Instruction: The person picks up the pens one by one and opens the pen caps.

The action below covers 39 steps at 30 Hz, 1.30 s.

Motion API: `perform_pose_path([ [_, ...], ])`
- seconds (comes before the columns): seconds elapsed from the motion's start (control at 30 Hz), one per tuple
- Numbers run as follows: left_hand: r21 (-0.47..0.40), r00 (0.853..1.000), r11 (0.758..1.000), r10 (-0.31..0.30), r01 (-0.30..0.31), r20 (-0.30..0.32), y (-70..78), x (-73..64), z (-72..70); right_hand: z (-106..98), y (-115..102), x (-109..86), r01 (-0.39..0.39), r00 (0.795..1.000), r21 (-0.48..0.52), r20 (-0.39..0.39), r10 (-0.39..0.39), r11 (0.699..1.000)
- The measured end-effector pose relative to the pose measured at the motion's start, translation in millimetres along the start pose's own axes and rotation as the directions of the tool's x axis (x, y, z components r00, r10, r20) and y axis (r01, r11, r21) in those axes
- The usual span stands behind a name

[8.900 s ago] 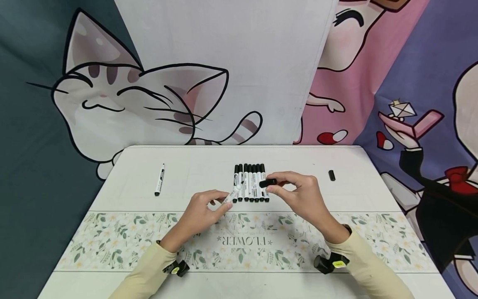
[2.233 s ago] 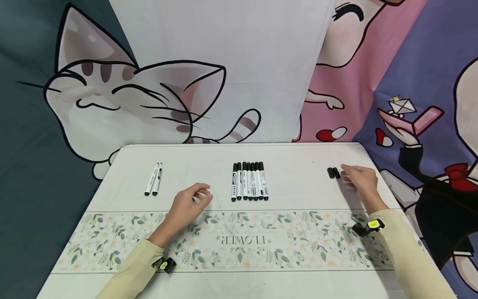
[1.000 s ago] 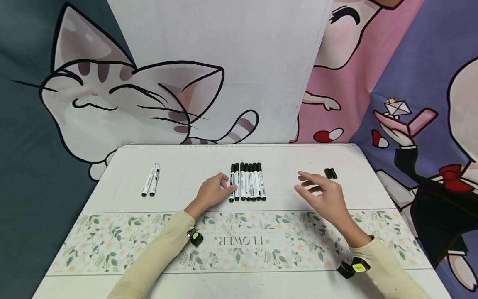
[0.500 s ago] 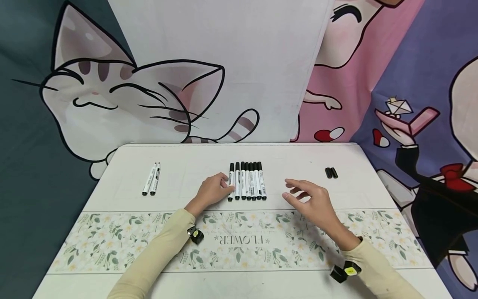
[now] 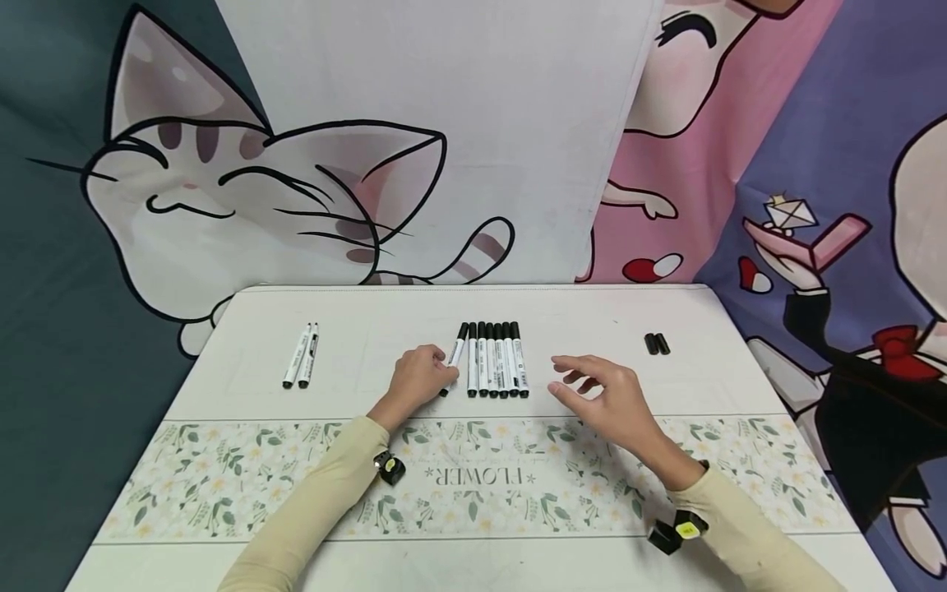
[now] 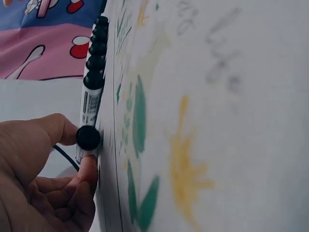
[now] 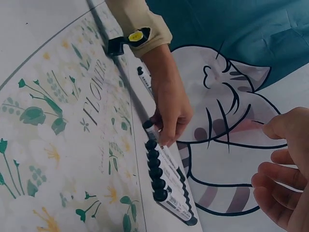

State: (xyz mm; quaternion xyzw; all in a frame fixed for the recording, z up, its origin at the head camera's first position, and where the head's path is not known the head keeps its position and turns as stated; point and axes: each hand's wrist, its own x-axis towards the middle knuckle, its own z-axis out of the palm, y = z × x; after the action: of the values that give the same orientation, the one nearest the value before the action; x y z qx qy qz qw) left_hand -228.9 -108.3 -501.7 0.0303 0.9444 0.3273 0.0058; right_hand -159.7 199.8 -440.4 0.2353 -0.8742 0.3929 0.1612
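My left hand (image 5: 418, 376) pinches a capped black-and-white marker (image 5: 456, 352) between thumb and fingers, at the left end of a row. The marker tilts away from its neighbours, its cap up and to the right. In the left wrist view its black end (image 6: 88, 138) sits between thumb and fingertip. Several more capped markers (image 5: 499, 362) lie side by side just to the right. My right hand (image 5: 602, 399) hovers right of the row with fingers loosely bent and nothing in them; the right wrist view shows its bent fingers (image 7: 275, 183) apart from the markers.
Two uncapped markers (image 5: 299, 358) lie together on the left of the white table (image 5: 385, 329). A pair of black caps (image 5: 656, 344) lies on the right. A floral printed band (image 5: 481, 477) runs across the table's front, and printed cloth (image 5: 444, 164) hangs behind.
A second uncapped marker and a second cap joined the left and right groups. Since then my left hand has pinched the row's leftmost marker and tilted it away; my right hand came back leftward.
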Motion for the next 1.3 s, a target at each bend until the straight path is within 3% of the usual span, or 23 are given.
perform_pose_path([
  [0.27,-0.116,1.0,0.993,0.024,-0.025,-0.012,-6.3,-6.8,-16.2,0,-1,7.7,-0.008,1.0,-0.003,0.018,0.008,1.0],
  [0.5,-0.207,0.999,0.978,0.039,-0.042,-0.018,-0.9,-17.6,-30.5,-2,-3,16.2,0.026,1.0,0.005,0.018,-0.026,1.0],
  [0.73,-0.261,0.99,0.955,0.134,-0.141,-0.042,9.5,-32.5,-44.5,-9,-9,26.3,0.065,0.998,0.009,0.004,-0.065,0.998],
  [0.87,-0.28,0.97,0.928,0.235,-0.244,-0.066,17.3,-42.4,-51.9,-14,-15,31.7,0.077,0.997,0.018,0.006,-0.077,0.997],
  [1.07,-0.293,0.921,0.873,0.371,-0.39,-0.118,29.0,-58.8,-58.7,-14,-29,38.2,0.079,0.996,0.095,0.039,-0.083,0.992],
  [1.2,-0.283,0.891,0.845,0.43,-0.454,-0.144,35.9,-69.1,-58.3,-12,-40,38.9,0.091,0.994,0.147,0.051,-0.1,0.985],
  [1.3,-0.269,0.881,0.838,0.448,-0.474,-0.154,38.9,-76.9,-56.1,-9,-46,37.6,0.108,0.991,0.169,0.062,-0.12,0.98],
])
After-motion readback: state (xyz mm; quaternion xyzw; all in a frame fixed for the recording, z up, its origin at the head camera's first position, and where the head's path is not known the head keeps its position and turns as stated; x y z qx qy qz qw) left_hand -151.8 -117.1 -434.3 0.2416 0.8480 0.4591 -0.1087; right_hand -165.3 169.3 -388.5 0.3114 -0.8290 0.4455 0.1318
